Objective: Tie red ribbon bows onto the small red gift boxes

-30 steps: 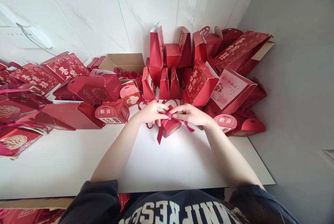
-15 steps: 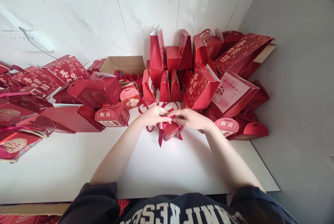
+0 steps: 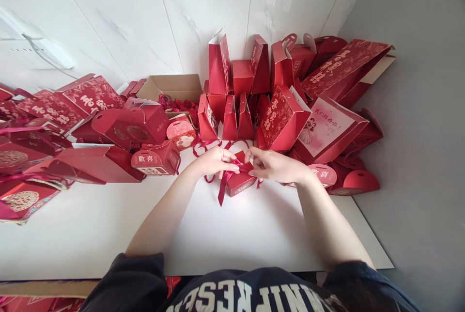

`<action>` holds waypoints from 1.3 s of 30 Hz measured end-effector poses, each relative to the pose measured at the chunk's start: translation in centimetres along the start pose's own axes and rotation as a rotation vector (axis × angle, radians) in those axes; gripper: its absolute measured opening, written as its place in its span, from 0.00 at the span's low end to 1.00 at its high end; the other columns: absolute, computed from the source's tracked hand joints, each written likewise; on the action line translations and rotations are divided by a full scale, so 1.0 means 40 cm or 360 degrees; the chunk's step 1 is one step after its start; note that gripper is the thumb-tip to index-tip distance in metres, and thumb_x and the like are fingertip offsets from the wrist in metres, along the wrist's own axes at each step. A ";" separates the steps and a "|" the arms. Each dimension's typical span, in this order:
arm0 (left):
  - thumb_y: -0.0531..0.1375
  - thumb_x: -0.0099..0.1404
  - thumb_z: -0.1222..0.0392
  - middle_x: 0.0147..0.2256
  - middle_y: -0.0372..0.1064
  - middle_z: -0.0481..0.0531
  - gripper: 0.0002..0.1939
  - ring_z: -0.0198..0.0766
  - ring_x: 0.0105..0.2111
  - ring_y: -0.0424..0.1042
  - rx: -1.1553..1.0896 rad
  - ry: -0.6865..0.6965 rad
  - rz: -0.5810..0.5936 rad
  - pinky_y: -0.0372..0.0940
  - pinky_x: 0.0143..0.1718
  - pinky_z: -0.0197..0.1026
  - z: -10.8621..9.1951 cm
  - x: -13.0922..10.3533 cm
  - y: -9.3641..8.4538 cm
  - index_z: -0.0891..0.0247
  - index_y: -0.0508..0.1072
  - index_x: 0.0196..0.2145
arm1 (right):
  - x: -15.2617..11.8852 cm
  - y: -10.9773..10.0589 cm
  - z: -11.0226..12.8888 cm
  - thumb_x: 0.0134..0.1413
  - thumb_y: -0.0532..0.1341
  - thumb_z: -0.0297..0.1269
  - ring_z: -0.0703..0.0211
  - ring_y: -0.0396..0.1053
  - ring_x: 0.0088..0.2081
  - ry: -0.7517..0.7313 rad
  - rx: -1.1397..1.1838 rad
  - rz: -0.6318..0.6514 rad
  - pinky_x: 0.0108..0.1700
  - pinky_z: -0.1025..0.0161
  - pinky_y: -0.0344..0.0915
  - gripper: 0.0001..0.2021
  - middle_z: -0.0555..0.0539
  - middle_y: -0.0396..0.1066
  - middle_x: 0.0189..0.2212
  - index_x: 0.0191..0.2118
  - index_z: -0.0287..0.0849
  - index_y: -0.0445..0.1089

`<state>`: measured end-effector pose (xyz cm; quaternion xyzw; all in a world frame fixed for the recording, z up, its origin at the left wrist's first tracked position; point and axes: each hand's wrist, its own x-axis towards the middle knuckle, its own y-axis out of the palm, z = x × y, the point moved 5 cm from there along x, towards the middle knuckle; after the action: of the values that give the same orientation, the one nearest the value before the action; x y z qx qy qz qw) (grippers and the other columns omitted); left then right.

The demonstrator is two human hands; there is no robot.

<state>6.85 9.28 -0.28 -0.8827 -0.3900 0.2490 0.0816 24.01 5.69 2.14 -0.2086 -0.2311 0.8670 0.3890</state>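
Observation:
A small red box (image 3: pixel 241 185) rests on the white table in front of me, a dark pink ribbon (image 3: pixel 224 187) knotted across its top with one end hanging down its left side. My left hand (image 3: pixel 217 161) pinches the ribbon at the box's upper left. On the right side, my right hand (image 3: pixel 265 163) has its thumb and fingers apart around the ribbon's other part; whether its fingertips hold any ribbon is hard to tell. More ribbon (image 3: pixel 207 143) lies in loose curls behind the box.
Red gift bags (image 3: pixel 278 118) and boxes stand behind and right of my hands. More red boxes (image 3: pixel 148 162) crowd the left. An open cardboard box (image 3: pixel 174 84) holding ribbons sits against the tiled wall. The white table (image 3: pixel 109 229) ends near my body.
My right hand has moved right, away from my left hand, and its fingers have spread. More of the box top and ribbon shows between the hands.

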 end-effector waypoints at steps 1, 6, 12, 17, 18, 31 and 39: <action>0.69 0.56 0.53 0.25 0.75 0.50 0.17 0.28 0.13 0.64 -0.0002 -0.0010 -0.0011 0.56 0.14 0.32 0.002 0.000 -0.001 0.67 0.77 0.39 | -0.010 -0.006 -0.004 0.56 0.59 0.36 0.64 0.59 0.19 0.0073 -0.0095 0.0003 0.23 0.66 0.52 0.06 0.56 0.67 0.21 0.40 0.46 0.63; 0.69 0.56 0.51 0.30 0.77 0.53 0.18 0.28 0.14 0.66 0.0004 -0.0003 -0.0025 0.55 0.13 0.32 0.010 0.004 -0.002 0.66 0.78 0.39 | -0.050 -0.040 -0.008 0.54 0.62 0.35 0.56 0.68 0.28 0.0344 -0.0722 -0.0254 0.29 0.62 0.55 0.06 0.45 0.73 0.33 0.39 0.45 0.68; 0.67 0.58 0.51 0.33 0.78 0.55 0.18 0.30 0.17 0.70 0.0032 -0.0017 -0.0025 0.55 0.12 0.31 0.014 0.009 -0.001 0.66 0.77 0.41 | -0.020 -0.012 0.036 0.60 0.60 0.42 0.56 0.68 0.35 -0.0012 -0.0632 -0.0445 0.37 0.62 0.60 0.08 0.45 0.68 0.39 0.39 0.44 0.68; 0.67 0.58 0.50 0.33 0.78 0.54 0.21 0.33 0.18 0.72 0.0051 -0.0042 -0.0022 0.56 0.11 0.31 0.016 0.010 -0.003 0.65 0.76 0.45 | 0.006 0.011 0.040 0.61 0.58 0.34 0.60 0.64 0.30 -0.0045 -0.0573 -0.0346 0.33 0.65 0.57 0.06 0.49 0.68 0.29 0.32 0.43 0.66; 0.67 0.57 0.50 0.33 0.78 0.54 0.21 0.33 0.18 0.72 0.0053 -0.0047 -0.0022 0.56 0.11 0.31 0.017 0.010 -0.004 0.65 0.76 0.45 | 0.006 0.012 0.038 0.62 0.57 0.35 0.61 0.63 0.28 -0.0045 -0.0500 -0.0293 0.32 0.65 0.56 0.06 0.51 0.68 0.27 0.33 0.43 0.67; 0.70 0.54 0.54 0.33 0.76 0.55 0.23 0.35 0.20 0.73 -0.0052 -0.0055 -0.0002 0.57 0.13 0.31 0.012 0.002 -0.010 0.67 0.74 0.46 | 0.023 0.009 0.020 0.59 0.56 0.57 0.62 0.62 0.26 0.0182 -0.0291 -0.0413 0.30 0.65 0.53 0.22 0.52 0.68 0.22 0.26 0.43 0.67; 0.69 0.55 0.59 0.33 0.73 0.53 0.29 0.30 0.20 0.70 -0.0230 0.0078 -0.0089 0.62 0.20 0.34 0.011 -0.013 -0.057 0.67 0.71 0.54 | 0.037 0.025 0.013 0.56 0.57 0.35 0.63 0.64 0.28 -0.0045 -0.0157 -0.0246 0.32 0.66 0.57 0.06 0.52 0.70 0.26 0.30 0.42 0.69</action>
<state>4.86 10.45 0.31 -0.8808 -0.4295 0.1963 0.0341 22.26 6.12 1.74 -0.1968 -0.2945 0.8248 0.4408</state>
